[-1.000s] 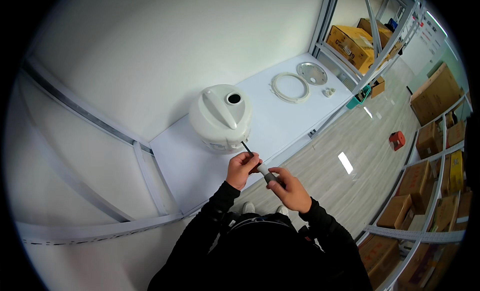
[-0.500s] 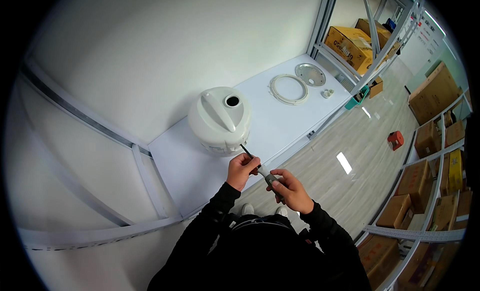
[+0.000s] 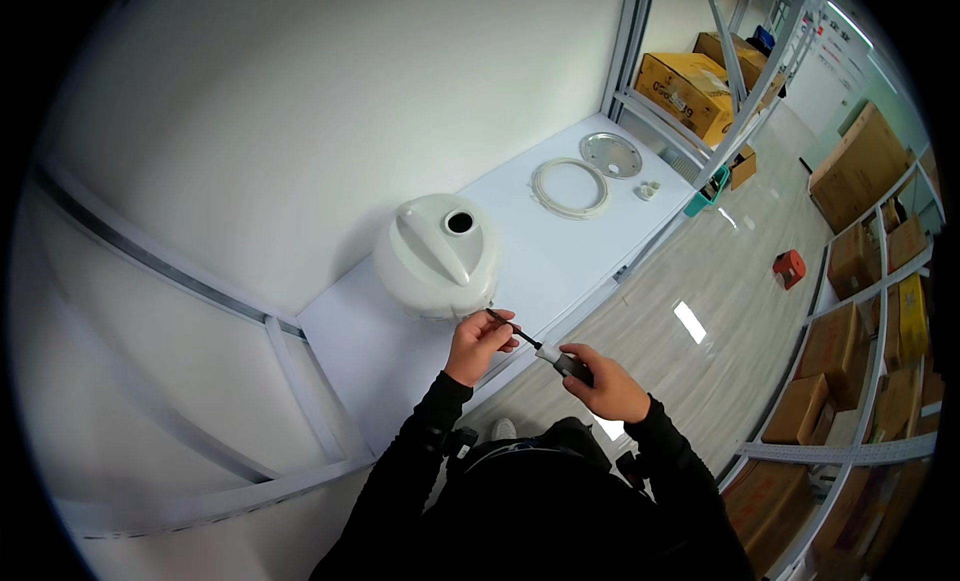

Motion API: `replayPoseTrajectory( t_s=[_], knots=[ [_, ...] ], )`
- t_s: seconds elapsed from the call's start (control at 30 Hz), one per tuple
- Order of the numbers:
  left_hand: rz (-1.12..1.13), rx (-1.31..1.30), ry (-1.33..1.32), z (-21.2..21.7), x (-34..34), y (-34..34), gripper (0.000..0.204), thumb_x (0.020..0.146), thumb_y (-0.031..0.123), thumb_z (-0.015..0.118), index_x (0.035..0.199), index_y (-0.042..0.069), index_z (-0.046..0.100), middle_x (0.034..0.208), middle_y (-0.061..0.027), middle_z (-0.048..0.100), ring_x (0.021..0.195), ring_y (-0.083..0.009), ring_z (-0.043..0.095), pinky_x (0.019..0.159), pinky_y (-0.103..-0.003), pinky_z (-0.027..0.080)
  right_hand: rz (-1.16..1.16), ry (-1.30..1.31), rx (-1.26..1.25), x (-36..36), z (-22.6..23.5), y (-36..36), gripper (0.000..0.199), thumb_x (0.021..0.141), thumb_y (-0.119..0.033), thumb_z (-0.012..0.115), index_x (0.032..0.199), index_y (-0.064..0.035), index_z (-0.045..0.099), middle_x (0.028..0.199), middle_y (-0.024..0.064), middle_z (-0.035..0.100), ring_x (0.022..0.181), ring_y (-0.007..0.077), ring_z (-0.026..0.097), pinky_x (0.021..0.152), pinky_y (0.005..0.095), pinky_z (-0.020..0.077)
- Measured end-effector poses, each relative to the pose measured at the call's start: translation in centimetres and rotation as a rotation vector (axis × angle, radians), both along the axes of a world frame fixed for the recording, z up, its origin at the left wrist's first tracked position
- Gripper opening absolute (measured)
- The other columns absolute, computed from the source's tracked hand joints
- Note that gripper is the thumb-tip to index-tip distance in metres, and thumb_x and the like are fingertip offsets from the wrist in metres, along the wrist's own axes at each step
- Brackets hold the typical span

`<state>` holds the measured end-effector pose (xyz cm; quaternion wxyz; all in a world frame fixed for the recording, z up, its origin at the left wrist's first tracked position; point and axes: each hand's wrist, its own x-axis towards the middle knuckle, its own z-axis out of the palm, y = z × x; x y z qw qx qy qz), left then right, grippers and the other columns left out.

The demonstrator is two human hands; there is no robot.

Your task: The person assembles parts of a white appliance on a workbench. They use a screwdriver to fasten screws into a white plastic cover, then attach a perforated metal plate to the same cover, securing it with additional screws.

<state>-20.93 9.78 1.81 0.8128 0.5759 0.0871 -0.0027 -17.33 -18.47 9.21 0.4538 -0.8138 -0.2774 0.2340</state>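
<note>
holding a screwdriver (image 3: 574,368) close to the lower edge of a white domed tank (image 3: 410,266)

the tank stands upright on a white table (image 3: 545,256) against a pale wall (image 3: 300,141). a dark round opening (image 3: 460,223) shows in its top, and what lies inside cannot be told. its surface is smooth and slightly glossy, with a long raised ridge running across the dome beside the opening. the screwdriver has a grey and dark handle and a thin black shaft, slanting up and left toward the tank's near lower edge; whether the tip touches it is unclear.

the right hand (image 3: 612,386) is closed around the handle. the left hand (image 3: 478,346) is partly curled, its thumb and fingers pinched about the shaft near the tip.

further along the table lie a coiled white ring (image 3: 572,213), a round metal disc (image 3: 612,156) just beside it, and some small white fittings (image 3: 648,191).

past the table's far end, a teal basket (image 3: 706,197) sits low down, its contents too small to make out. a yellow-brown box (image 3: 685,93) rests on a metal frame behind. at right, a rack (image 3: 850,451) holds brown cardboard boxes (image 3: 833,341), their contents hidden. a red object (image 3: 789,269) stands on the floor (image 3: 640,331).
</note>
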Motion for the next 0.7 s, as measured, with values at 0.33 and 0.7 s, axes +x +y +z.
replayPoseTrajectory(
  t_s=[0.33, 0.7],
  knots=[
    [-0.069, 0.115, 0.036, -0.1, 3.9, -2.7, 0.047, 0.106, 0.016, 0.068, 0.149, -0.004, 0.058, 0.128, -0.0171, 0.076, 0.103, -0.0188, 0.076, 0.089, -0.031, 0.06, -0.081, -0.378, -0.107, 9.9, -1.7, -2.8, 0.042, 0.088, -0.018, 0.081, 0.124, -0.0039, 0.068, 0.105, 0.0184, 0.074, 0.098, 0.0417, 0.07, 0.086, 0.0496, 0.0558],
    [0.201, 0.222, 0.051, 0.0, 9.5, -7.1, 0.039, 0.103, 0.013, 0.069, 0.14, -0.001, 0.066, 0.124, -0.0119, 0.076, 0.104, -0.0165, 0.073, 0.087, -0.03, 0.057, 0.027, -0.427, -0.122, 25.9, -10.3, -0.9, 0.048, 0.094, -0.022, 0.075, 0.132, 0.0011, 0.057, 0.103, 0.0291, 0.073, 0.095, 0.0487, 0.071, 0.081, 0.0579, 0.0564]
  ],
)
